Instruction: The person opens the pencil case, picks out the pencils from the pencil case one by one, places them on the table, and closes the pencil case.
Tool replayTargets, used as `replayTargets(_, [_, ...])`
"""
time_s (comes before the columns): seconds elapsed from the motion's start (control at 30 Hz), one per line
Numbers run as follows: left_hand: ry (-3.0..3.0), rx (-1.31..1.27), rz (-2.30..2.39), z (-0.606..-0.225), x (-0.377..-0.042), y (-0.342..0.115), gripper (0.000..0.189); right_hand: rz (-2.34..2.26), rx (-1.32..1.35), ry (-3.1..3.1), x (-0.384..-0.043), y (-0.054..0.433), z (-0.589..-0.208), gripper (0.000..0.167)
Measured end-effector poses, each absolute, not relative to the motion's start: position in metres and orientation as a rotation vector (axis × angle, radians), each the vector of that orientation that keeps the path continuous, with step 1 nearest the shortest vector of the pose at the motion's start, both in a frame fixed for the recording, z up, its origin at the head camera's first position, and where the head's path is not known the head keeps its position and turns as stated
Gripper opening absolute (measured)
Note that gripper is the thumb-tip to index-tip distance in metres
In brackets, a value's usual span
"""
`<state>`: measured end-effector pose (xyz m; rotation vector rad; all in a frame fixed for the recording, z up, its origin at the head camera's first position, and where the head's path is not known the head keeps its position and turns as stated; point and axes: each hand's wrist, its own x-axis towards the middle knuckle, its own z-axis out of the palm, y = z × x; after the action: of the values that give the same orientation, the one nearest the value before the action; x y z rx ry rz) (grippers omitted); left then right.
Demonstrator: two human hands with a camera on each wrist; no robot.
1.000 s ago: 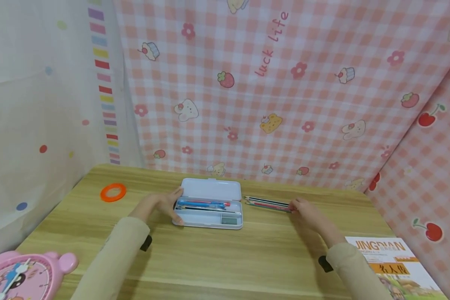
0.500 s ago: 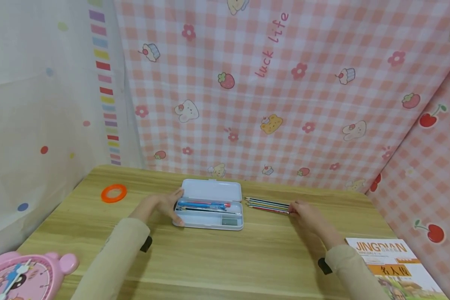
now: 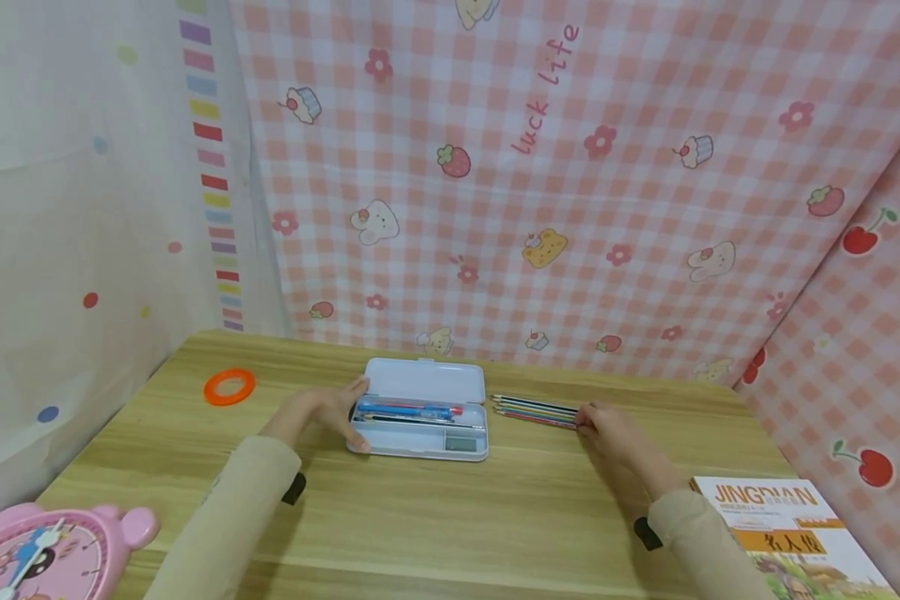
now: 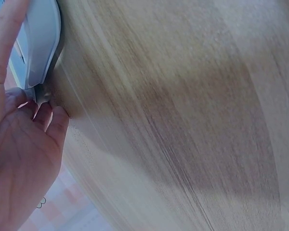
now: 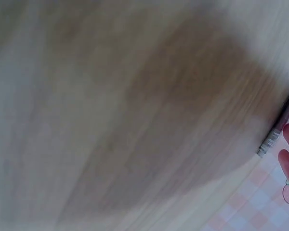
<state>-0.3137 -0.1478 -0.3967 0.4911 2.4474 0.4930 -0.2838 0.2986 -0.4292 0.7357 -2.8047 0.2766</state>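
Note:
A white pencil case [image 3: 412, 454] lies with its lid [image 3: 424, 380] raised at the back of the table. Inside it are a blue pen [image 3: 412, 411], a dark pencil [image 3: 397, 418] and a greenish eraser [image 3: 461, 444] in the small right compartment. My left hand [image 3: 330, 412] grips the case's left end, thumb at the front corner and fingers behind. To the right of the case, several colored pencils [image 3: 534, 410] lie side by side with tips toward it. My right hand [image 3: 611, 429] pinches their far right ends; the right wrist view shows one dark pencil end [image 5: 272, 139] by the fingertips.
An orange ring [image 3: 229, 387] lies at the back left of the wooden table [image 3: 435, 525]. A pink clock [image 3: 52, 550] sits at the front left, and a book [image 3: 802, 533] at the front right, beside my right sleeve. Patterned cloth [image 3: 525, 192] hangs behind.
In the right hand the pencils have spread from a tight bunch into a flatter row, with the red one now at the near side. The left hand and the case stay put.

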Motion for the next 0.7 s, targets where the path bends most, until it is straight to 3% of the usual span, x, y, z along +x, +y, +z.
replayTargets(0.37, [2.450,0.488,0.494,-0.398,-0.313,-0.147,0.118,0.310,0.683,-2.832,-0.289,0.282,-0.424,0.007])
replayTargets(0.7, [2.459,0.538,0.463,-0.399,-0.316,-0.149,0.119,0.480,0.778,-2.891,-0.295,0.228,-0.417,0.014])
